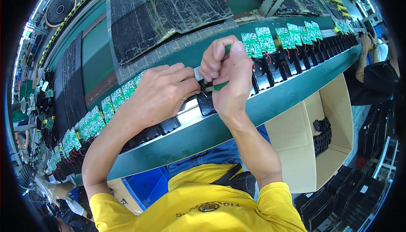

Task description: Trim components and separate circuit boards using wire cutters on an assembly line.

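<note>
My right hand (230, 73) is closed around green-handled pliers (220, 86), whose dark jaws point left toward my left hand. My left hand (160, 92) pinches at the same spot, fingertips together just above a black plastic housing (206, 106). A thin light wire or lead shows by the fingertips; what they hold is hidden. The housing lies on a shiny strip along the green bench (186, 141). Right of my hands, green circuit boards (265, 40) stand in a row behind more black housings (277, 67), joined by red wires.
Left of my arm runs another row of circuit boards (89, 123). Worn black mats (156, 16) lie beyond the bench. An open cardboard box (292, 147) with black parts (322, 136) stands at the near right, and a blue bin (146, 187) at the near left. Another person (372, 75) works at far right.
</note>
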A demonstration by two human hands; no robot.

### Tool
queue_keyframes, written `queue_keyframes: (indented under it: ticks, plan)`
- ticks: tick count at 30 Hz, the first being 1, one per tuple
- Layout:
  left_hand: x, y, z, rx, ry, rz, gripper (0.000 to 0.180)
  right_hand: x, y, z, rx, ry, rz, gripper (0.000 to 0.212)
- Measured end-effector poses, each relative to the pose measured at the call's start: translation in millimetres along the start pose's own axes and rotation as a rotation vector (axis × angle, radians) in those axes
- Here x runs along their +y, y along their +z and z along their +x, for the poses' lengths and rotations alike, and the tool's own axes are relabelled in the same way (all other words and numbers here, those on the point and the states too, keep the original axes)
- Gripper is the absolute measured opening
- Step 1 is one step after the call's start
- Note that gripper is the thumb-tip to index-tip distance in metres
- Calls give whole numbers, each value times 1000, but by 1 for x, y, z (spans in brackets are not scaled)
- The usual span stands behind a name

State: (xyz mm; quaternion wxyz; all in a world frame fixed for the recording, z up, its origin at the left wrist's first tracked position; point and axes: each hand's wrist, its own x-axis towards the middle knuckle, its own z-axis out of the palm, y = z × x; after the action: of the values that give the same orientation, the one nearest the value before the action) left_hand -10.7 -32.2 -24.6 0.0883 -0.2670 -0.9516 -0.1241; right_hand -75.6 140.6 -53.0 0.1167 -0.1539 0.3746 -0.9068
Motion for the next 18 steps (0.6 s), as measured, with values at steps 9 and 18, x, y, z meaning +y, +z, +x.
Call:
queue_keyframes:
  ticks: [9,18]
  plan:
    - [14,-11,3,-36,-59,8,7,-8,-1,2,7,-6,-46,26]
    - [37,-10,-4,96,-253,-87,5,-85,-32,-70,-323,-324,-1449,29]
